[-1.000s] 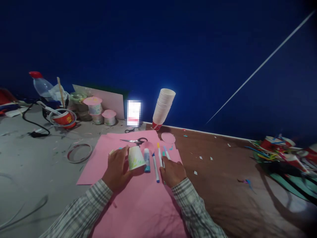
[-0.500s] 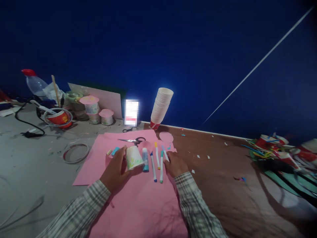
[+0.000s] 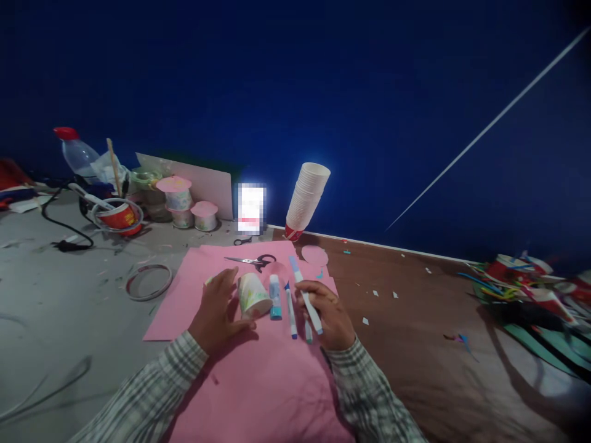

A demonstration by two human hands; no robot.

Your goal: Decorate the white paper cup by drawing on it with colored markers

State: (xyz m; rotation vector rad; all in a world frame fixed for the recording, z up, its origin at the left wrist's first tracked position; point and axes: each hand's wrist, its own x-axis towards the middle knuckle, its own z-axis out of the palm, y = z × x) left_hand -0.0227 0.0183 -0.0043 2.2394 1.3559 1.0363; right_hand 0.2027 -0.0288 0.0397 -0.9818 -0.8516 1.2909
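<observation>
My left hand [image 3: 218, 311] is wrapped round a white paper cup [image 3: 252, 296] with green marks, tipped on its side on the pink paper sheet [image 3: 258, 375]. My right hand [image 3: 329, 314] grips a marker with a blue cap [image 3: 305, 294], lifted off the sheet and pointing away from me. Between the hands lie a glue stick [image 3: 275, 296], a blue-tipped marker [image 3: 290, 311] and another marker [image 3: 308, 331] partly under my right hand. Scissors [image 3: 252, 261] and a pink paper disc [image 3: 314, 255] lie further back on the sheet.
A leaning stack of white cups [image 3: 305, 200] stands by the blue wall. Decorated cups with pink lids [image 3: 178, 200], a red bowl [image 3: 117, 218], a bottle [image 3: 78, 154] and a cable [image 3: 60, 231] crowd the back left. A metal ring [image 3: 148, 282] lies left; paper scraps [image 3: 526, 289] pile right.
My right hand went from resting beside the markers to picking one up; it now holds the blue-capped marker off the sheet. The left hand stayed on the cup.
</observation>
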